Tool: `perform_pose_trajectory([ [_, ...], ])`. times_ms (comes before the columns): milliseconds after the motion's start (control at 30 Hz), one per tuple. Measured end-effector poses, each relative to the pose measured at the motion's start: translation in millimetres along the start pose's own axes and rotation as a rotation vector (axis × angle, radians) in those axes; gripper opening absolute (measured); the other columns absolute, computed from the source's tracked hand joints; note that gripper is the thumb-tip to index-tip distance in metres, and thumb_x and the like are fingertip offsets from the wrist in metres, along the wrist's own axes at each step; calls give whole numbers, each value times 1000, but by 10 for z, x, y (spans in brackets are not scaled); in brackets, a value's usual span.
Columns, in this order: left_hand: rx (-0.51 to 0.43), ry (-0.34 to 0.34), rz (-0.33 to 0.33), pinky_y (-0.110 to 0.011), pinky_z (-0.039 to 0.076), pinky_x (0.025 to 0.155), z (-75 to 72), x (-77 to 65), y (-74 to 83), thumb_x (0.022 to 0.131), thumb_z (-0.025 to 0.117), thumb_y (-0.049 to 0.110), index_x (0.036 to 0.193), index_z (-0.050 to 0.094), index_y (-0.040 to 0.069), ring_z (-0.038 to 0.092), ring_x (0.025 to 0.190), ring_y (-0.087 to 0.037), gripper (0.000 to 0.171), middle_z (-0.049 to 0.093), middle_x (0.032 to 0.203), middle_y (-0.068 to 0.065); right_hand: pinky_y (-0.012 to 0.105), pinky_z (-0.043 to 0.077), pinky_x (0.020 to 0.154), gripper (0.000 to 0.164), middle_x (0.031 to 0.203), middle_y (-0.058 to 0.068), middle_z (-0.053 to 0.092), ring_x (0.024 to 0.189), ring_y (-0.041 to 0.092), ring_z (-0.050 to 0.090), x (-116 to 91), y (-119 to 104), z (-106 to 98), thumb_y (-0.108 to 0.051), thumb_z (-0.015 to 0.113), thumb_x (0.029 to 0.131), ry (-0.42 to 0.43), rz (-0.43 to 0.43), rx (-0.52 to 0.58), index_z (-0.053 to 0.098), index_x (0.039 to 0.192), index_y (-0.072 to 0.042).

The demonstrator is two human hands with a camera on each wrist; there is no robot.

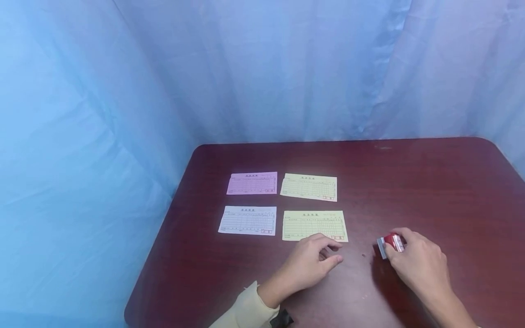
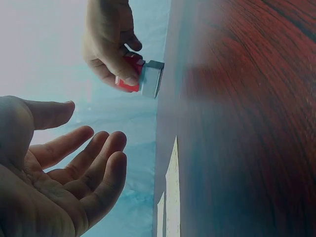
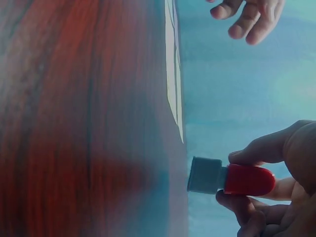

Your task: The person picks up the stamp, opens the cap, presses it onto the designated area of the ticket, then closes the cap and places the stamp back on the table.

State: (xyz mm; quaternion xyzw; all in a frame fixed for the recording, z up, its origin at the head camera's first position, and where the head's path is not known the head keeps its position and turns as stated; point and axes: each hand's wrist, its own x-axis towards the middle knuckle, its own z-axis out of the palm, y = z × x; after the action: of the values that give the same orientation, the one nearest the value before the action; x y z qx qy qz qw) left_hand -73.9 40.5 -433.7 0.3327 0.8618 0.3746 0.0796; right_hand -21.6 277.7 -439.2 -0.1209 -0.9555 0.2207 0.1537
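In the head view my right hand (image 1: 422,259) pinches a red self-inking stamp (image 1: 393,242) with a grey base, held just above the table right of the slips. The right wrist view shows thumb and fingers on the red handle of the stamp (image 3: 249,179), its grey end free. My left hand (image 1: 309,262), fingers loosely bent and holding nothing, hovers by the lower edge of the near yellow slip (image 1: 313,223). Behind that lies another yellow slip (image 1: 308,187). A pink slip (image 1: 252,183) and a white slip (image 1: 248,220) lie to their left. Red boxed marks show at each slip's lower right.
The dark red wooden table (image 1: 443,182) has rounded corners. Blue curtains (image 1: 287,68) hang behind it and along its left side. A small black object (image 1: 282,318) is partly visible by the left sleeve (image 1: 250,310).
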Motion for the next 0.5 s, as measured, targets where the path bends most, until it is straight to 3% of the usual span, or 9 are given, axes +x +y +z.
perform_pose_trajectory([
  [300,-11,1,-29,-6,40,69,-14,3,-11,89,67,27,109,69,17,53,79,8,22,60,98,15,51,39,50,32,95,18,61,75,43,58,8,114,25,-22,71,74,-110,53,-38,64,103,-9],
  [500,-14,2,-35,-7,40,69,-36,8,-26,89,68,26,108,69,17,54,79,7,22,61,97,15,53,39,51,32,96,18,60,77,46,58,24,152,58,-23,71,74,-116,57,-45,64,102,-9],
])
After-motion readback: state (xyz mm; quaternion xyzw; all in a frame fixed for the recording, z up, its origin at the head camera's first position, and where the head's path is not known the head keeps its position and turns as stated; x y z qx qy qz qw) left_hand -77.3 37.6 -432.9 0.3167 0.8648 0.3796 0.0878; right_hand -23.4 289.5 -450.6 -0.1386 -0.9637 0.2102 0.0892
